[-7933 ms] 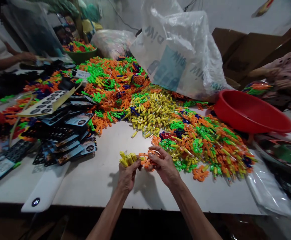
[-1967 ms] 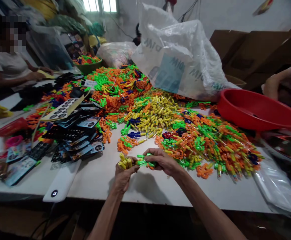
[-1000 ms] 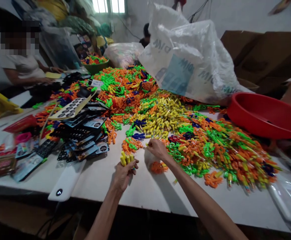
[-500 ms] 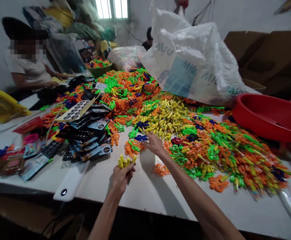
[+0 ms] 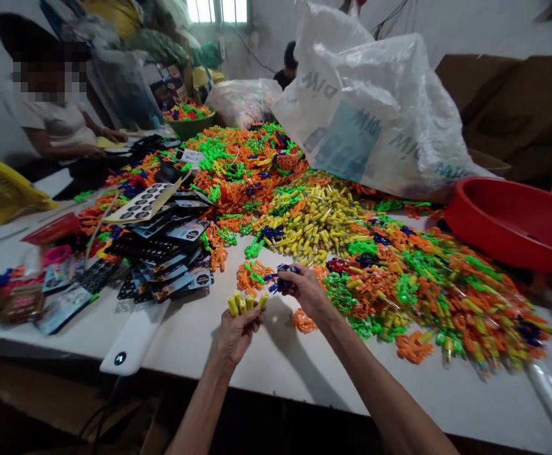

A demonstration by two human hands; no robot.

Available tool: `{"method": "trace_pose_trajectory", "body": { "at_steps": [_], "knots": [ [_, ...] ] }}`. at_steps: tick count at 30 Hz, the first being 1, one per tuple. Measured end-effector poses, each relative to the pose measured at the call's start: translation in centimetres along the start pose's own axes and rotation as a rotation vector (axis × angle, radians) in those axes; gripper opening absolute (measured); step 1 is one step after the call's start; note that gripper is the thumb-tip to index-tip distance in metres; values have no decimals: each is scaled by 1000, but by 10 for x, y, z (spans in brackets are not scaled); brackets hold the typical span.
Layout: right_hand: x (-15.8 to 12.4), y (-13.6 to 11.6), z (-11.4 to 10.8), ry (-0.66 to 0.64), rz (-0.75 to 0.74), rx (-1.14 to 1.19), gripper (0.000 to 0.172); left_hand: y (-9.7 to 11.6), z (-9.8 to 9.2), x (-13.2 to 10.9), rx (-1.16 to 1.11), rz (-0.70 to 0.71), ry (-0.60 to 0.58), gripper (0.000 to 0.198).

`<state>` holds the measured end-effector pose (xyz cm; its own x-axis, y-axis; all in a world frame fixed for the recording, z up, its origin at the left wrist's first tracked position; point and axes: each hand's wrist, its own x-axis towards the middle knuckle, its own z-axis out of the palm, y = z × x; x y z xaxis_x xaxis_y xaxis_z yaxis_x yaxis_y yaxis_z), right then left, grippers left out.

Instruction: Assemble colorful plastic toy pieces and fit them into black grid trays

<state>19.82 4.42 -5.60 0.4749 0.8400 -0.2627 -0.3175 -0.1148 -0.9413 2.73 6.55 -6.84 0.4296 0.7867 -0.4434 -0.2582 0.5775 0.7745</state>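
My left hand [image 5: 238, 332] is closed around several small yellow plastic tubes [image 5: 245, 304], their ends sticking up above the fingers. Between the fingertips of my right hand [image 5: 308, 291] is a dark blue plastic figure [image 5: 282, 279], lifted just over the table. Beneath and left of it lies a small group of orange and green plastic figures [image 5: 251, 277]. A single orange piece [image 5: 304, 321] rests on the table below my right wrist. Beyond my hands is a heap of yellow tubes [image 5: 321, 218].
Orange, green and blue figures with tubes in clear wrap [image 5: 465, 284] lie at right, by a red basin [image 5: 517, 234]. Printed black packets [image 5: 172, 272], a sticker sheet [image 5: 146, 203] and a white device [image 5: 136, 335] are left. Behind stands a large white sack [image 5: 390, 120]. A co-worker [image 5: 58, 126] sits far left.
My right hand has picked up the dark blue figure from the table and drawn it back toward me and slightly right. My left hand, still holding the yellow tubes, has shifted slightly right.
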Motion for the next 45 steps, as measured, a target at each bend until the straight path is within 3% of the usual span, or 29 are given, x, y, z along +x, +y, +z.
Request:
{"method": "trace_pose_trajectory", "body": {
  "at_steps": [2,5,11,17,23,31,35,38,40,42,45],
  "knots": [
    [-19,0,-3,-44,49,195,30,-3,3,-2,0,-24,-23,31],
    [-35,-3,-6,-60,96,301,33,-6,5,-7,9,-56,-47,32],
    [-43,-2,-11,-234,129,286,29,-7,5,-11,18,-87,-132,32],
    [-49,2,-17,-189,138,342,29,-8,10,-11,76,-87,-177,26],
    [-53,1,-21,-272,192,288,29,-10,12,-12,70,-103,-203,31],
    [-61,-5,-26,-127,-15,-255,26,-22,11,-8,266,-79,-246,32],
    [-57,-8,-55,-33,-65,-429,27,-23,14,-6,255,-89,-159,42],
    [-46,-22,-79,301,-218,-795,30,-14,10,-5,285,-56,-36,43],
    [-33,-29,-77,537,-370,-1071,33,-8,7,-3,270,-34,13,40],
    [-17,-27,-56,482,-424,-1236,31,-4,4,-1,239,-16,30,38],
    [12,-11,-3,51,-385,-1375,19,-1,0,3,245,17,53,36]
  ]
}}
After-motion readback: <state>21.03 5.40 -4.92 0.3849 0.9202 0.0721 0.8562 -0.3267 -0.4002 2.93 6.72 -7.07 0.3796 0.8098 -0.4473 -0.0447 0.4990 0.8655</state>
